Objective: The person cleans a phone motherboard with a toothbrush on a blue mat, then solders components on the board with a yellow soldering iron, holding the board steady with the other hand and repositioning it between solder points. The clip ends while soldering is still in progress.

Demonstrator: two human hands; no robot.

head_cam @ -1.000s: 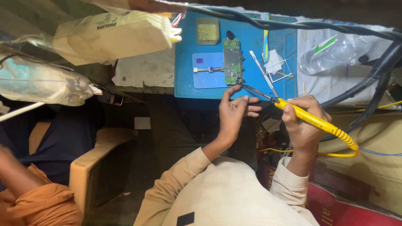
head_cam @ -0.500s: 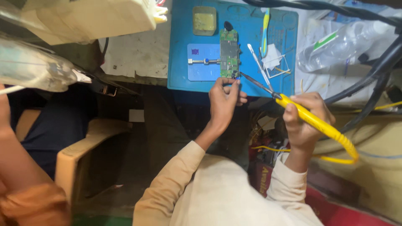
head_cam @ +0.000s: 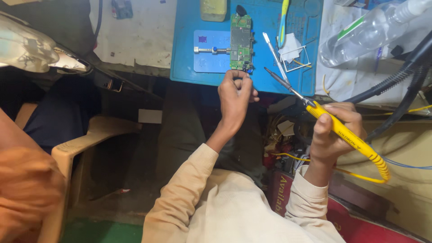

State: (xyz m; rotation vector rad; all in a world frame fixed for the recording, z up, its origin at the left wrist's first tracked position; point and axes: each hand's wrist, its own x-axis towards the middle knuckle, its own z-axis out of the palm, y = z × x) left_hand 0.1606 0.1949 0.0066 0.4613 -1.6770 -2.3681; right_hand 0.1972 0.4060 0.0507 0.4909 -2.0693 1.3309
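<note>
1. The blue work mat (head_cam: 270, 45) runs off the top of the view; its near edge sits just above the left hand (head_cam: 236, 96), with a dark open gap below it.
2. A clear plastic bottle (head_cam: 360, 33) and black hoses (head_cam: 396, 76) crowd the right side.
3. The green circuit board (head_cam: 241, 42) lies clamped on the mat, just beyond the left hand, whose fingertips pinch together at the board's near end.
4. The right hand (head_cam: 335, 132) is clenched around a yellow soldering iron (head_cam: 333, 126), its tip over the mat's near edge, right of the board.

Clear plastic bottle (head_cam: 360, 33), green-white label, lying top right; red printed sign (head_cam: 288, 198) below.
</note>
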